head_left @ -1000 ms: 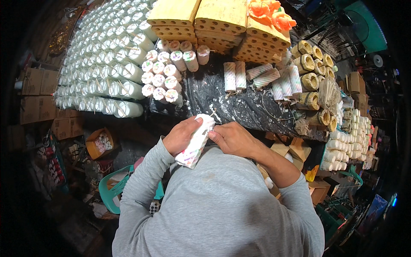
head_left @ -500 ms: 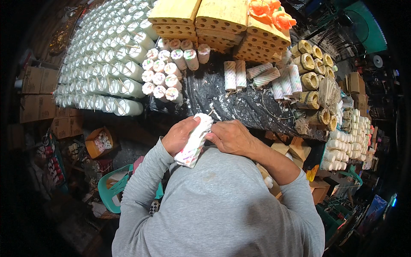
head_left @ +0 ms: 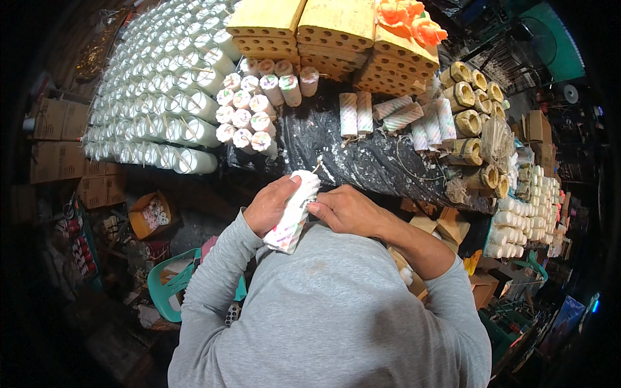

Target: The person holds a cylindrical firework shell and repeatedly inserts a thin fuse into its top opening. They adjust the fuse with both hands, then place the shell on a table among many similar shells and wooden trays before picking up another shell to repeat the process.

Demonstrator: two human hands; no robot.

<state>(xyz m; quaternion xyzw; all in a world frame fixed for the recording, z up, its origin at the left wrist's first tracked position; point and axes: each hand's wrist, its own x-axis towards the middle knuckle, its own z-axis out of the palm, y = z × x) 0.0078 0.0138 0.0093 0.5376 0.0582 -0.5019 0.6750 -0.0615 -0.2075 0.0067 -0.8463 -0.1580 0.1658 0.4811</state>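
In front of my chest my left hand (head_left: pixel 270 208) is wrapped round a thick white pillar candle (head_left: pixel 292 216), which tilts with its wick end up and away from me. Spiral ridges run along the candle, with pink, purple and green tints toward its lower end. My right hand (head_left: pixel 347 210) is closed, its thumb and curled fingers up against the candle's right side. A small dark spot shows between that thumb and the wax; what the fingers hold, if anything, is hidden. Beyond the hands stands a cluster of similar candles (head_left: pixel 242 118) with scalloped tops.
A table under black plastic sheeting (head_left: pixel 310 139), flecked with white bits, lies ahead. Rows of white-filled glass jars (head_left: pixel 194 129) crowd its left. Yellow hole-pierced blocks (head_left: pixel 336 26) stand at the back, striped candles (head_left: pixel 349 115) and bamboo-like tubes (head_left: pixel 467 123) to the right. A green chair (head_left: pixel 158 284) is at lower left.
My right hand has shifted slightly left and down along the candle's side, its fingers bunched differently. The left hand keeps its hold, and the candle has barely moved.
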